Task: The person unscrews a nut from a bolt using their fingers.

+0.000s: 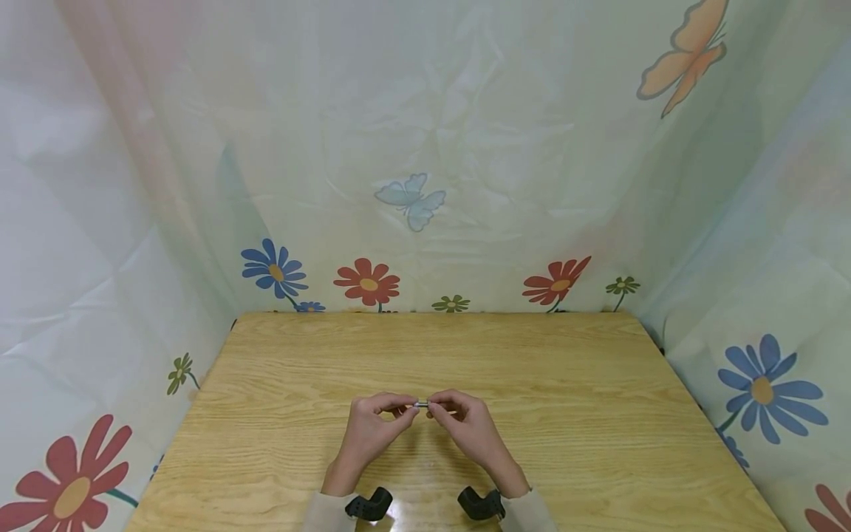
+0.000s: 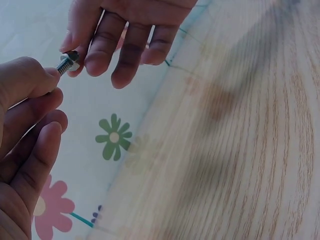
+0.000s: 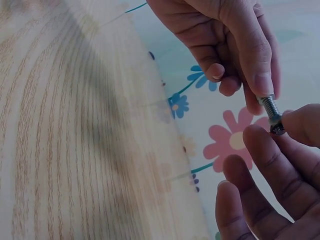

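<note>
A small silver bolt [image 1: 422, 404] bridges the two hands above the table, lying roughly level in the head view. My left hand [image 1: 374, 430] pinches one end of it between thumb and forefinger. The other end, darker and with a wider collar, is pinched by my right hand [image 1: 473, 431]. Threads show on the bolt [image 2: 65, 64] between the fingertips in the left wrist view. From the right wrist, the bolt [image 3: 270, 107] slants down toward the right thumb; whether its collar is a nut or part of the head, I cannot tell.
A wood-grain table [image 1: 425, 347] spreads under both hands. Pale cloth [image 1: 425, 111] printed with flowers and butterflies hangs behind it and on both sides. A black wrist device [image 1: 369, 505] sits at the left cuff, another black device [image 1: 480, 504] at the right.
</note>
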The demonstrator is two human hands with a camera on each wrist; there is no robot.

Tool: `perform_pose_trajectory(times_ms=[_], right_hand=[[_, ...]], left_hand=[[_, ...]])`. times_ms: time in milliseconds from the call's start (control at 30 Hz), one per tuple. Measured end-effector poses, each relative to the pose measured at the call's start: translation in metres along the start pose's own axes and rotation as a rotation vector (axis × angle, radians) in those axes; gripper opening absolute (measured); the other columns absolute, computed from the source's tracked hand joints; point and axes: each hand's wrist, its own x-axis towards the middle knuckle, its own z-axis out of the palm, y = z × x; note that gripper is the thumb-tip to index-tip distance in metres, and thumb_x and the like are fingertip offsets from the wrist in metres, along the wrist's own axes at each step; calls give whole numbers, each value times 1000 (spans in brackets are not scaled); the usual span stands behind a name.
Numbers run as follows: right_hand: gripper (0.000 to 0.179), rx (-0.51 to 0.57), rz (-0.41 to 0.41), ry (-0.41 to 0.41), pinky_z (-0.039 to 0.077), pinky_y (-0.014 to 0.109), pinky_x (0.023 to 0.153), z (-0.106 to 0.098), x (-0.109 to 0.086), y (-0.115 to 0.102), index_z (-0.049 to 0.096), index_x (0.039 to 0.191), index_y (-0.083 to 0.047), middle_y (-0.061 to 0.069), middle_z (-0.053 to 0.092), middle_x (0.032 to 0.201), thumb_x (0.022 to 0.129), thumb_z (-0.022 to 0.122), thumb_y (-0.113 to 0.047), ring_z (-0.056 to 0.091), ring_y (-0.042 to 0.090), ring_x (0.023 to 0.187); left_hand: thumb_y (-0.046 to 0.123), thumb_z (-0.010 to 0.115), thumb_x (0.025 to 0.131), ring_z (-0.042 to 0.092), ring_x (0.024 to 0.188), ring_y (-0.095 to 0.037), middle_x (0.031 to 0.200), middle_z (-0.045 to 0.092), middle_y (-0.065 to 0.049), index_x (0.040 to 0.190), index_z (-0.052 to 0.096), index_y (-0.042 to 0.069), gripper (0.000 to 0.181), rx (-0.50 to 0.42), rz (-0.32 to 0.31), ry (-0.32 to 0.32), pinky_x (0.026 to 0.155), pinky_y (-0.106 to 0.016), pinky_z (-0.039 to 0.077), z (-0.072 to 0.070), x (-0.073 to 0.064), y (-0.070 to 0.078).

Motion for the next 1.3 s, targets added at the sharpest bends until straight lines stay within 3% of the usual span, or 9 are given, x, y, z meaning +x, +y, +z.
perform_pose_trajectory(times_ms=[200, 467, 667, 800, 1000, 1100, 1300], right_hand=[[18, -12, 16, 4, 58, 26, 81, 0, 0, 0, 75, 112, -12, 7, 74, 109, 98, 72, -23, 69, 13, 99], [24, -1, -89, -4, 59, 30, 85, -2, 0, 4, 71, 118, -4, 14, 72, 117, 97, 73, -13, 69, 26, 109], [37, 41, -94, -7, 59, 29, 88, -1, 0, 4, 64, 134, -8, 21, 67, 130, 98, 72, -14, 66, 26, 117], [32, 30, -48, 2, 58, 26, 87, -1, 0, 3, 66, 132, -9, 18, 69, 125, 103, 66, -21, 68, 22, 113], [24, -23, 7, 32, 58, 25, 84, 0, 0, 3, 75, 116, -10, 10, 75, 115, 104, 63, -27, 70, 24, 107], [20, -37, 9, 31, 58, 26, 82, 0, 0, 3, 77, 109, -15, 5, 76, 106, 104, 63, -28, 71, 21, 102], [19, -28, -6, 12, 58, 25, 82, 0, 0, 3, 77, 109, -14, 7, 77, 101, 104, 64, -27, 73, 23, 96]], left_hand=[[8, 83, 87, 71, 72, -5, 87, 80, 2, 97, 83, 15, 12, 13, -25, -1, 64, -31, 62, 0, 0, 1], [7, 83, 86, 70, 71, -4, 86, 80, 1, 96, 83, 14, 12, 11, -32, -7, 62, -32, 61, 0, 0, 0], [6, 82, 86, 68, 69, -2, 86, 80, 0, 96, 83, 13, 12, 7, -33, -10, 59, -34, 61, 0, 0, 1], [6, 83, 86, 68, 68, -2, 86, 80, -1, 96, 83, 13, 12, 9, -16, -7, 58, -34, 60, 0, 1, 1], [8, 83, 87, 68, 68, -2, 86, 80, -1, 96, 83, 13, 11, 13, -13, 0, 58, -32, 60, 0, 1, 1], [7, 83, 86, 68, 68, -3, 86, 80, -1, 96, 83, 12, 11, 11, -12, 5, 58, -32, 60, 1, 1, 1], [6, 84, 85, 67, 68, -2, 86, 80, -1, 95, 83, 12, 11, 10, -19, 4, 58, -33, 60, 1, 0, 0]])
